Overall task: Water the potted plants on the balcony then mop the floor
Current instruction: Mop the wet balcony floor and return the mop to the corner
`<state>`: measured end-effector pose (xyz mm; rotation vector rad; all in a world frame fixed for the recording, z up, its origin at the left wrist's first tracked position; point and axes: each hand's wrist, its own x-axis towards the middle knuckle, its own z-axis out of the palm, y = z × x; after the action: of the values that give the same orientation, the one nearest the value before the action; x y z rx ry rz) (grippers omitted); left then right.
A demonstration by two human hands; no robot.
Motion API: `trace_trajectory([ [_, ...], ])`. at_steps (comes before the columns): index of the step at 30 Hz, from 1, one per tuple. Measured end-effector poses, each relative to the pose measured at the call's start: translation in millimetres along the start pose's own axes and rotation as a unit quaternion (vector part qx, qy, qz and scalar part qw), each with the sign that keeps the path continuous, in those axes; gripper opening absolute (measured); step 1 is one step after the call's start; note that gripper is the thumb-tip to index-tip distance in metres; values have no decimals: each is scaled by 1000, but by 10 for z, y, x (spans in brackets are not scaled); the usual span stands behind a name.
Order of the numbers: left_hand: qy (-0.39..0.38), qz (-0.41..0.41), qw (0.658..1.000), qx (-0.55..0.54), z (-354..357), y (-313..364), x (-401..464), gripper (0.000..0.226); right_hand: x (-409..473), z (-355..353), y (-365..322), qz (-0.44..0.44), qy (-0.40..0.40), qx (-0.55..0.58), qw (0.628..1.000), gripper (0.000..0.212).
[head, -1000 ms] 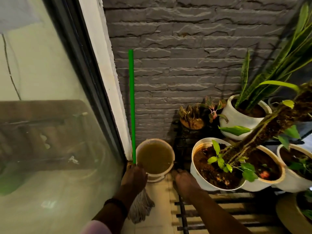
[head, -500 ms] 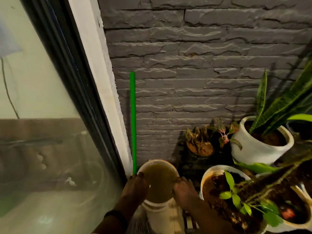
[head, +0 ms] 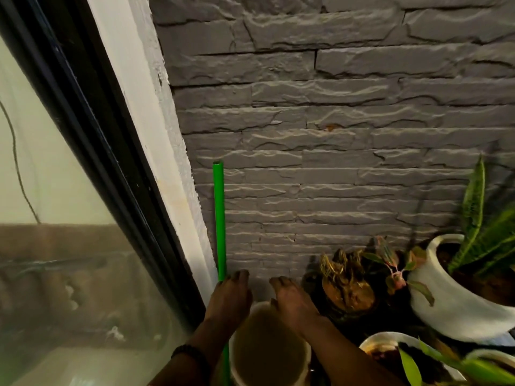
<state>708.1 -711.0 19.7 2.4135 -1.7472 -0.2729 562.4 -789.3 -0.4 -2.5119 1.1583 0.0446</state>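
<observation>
**Both hands above the bucket, by the grey wall**

Now, from the camera on my head, I look down into the corner where the glass door meets the grey stone wall. My left hand is raised beside the green mop handle, fingers fairly straight and pointing up at the wall; its fingertips sit just beside the handle, and I cannot tell whether they touch it. It grasps nothing that I can see. A dark band circles that wrist. My right hand is up as well, fingers relaxed and spread, reaching over the far rim of the pale bucket; it looks released, not curled round the rim.

The bucket stands directly below both hands, between my forearms, filled with murky brownish water. The mop handle stands upright against the wall, just left of the bucket, its lower part passing behind my left arm.

To the right are the plants: a small brownish pot with dried-looking leaves, a little reddish-leaved plant next to it, a white pot holding a tall striped snake plant, and at the bottom edge another white pot with soil and green leaves.
</observation>
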Motion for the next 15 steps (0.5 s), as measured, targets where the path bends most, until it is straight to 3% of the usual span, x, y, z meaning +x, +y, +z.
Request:
trace_trajectory([
  [9,153,-21,985,-80,-584,-32,539,55,534,-470,-351,-20,47,40,998,65],
  [12,177,-12,982,-60,-745,-33,652,51,690,-630,-442,-26,54,60,996,69],
  [15,256,0,965,-58,-878,-24,727,35,827,-744,-511,-36,52,89,994,73],
])
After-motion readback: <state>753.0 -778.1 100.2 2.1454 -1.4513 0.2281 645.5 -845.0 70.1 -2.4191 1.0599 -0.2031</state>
